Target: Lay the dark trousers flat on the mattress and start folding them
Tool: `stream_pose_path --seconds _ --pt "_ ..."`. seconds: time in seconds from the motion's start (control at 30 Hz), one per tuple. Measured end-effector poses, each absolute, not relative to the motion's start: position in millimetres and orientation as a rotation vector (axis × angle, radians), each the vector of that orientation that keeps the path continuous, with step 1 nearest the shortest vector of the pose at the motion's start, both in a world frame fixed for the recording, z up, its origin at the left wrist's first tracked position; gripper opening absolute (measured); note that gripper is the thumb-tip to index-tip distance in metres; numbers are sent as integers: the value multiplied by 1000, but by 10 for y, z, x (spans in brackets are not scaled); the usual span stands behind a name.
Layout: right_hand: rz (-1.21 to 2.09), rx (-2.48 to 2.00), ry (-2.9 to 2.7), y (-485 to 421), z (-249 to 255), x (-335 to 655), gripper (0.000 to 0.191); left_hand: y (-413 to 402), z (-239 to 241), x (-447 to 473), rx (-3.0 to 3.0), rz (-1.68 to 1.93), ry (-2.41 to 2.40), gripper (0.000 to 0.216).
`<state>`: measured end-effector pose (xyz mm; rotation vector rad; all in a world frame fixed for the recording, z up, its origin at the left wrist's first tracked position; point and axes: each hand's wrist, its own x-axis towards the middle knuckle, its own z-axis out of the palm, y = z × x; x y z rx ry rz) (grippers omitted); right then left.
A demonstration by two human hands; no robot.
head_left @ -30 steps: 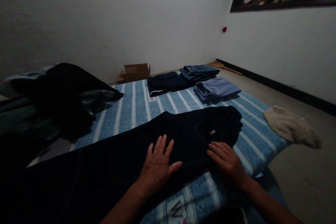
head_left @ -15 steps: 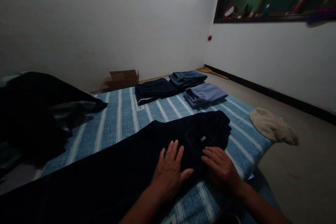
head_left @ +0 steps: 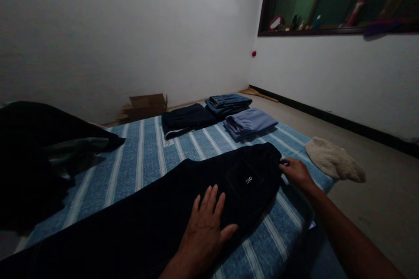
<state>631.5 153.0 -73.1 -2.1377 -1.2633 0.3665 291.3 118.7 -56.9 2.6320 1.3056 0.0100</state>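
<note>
A pair of dark trousers [head_left: 183,200] is laid flat along the striped blue mat [head_left: 144,148] and is being smoothed for folding. The left hand [head_left: 204,226] is pressed flat on the seat, fingers spread. The right hand [head_left: 296,172] is closed in a pinch on the waistband at the trousers' far end. A fold is judged next, for which the waistband must be kept taut.

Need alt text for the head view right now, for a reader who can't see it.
Dark trousers lie flat on a blue striped mattress; the left hand presses on them, the right hand touches the waistband end. Three folded garments sit behind, near a cardboard box.
</note>
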Motion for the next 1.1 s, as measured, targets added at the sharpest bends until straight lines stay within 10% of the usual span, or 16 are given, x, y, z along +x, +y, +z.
stream_pose_path --seconds 0.6,1.1 --pt "556 -2109 -1217 1592 -621 6418 2 1181 -475 2923 2606 -70 1268 74" --pt "962 -1752 -737 1488 -385 6068 29 1180 -426 2907 2555 -3 1248 74"
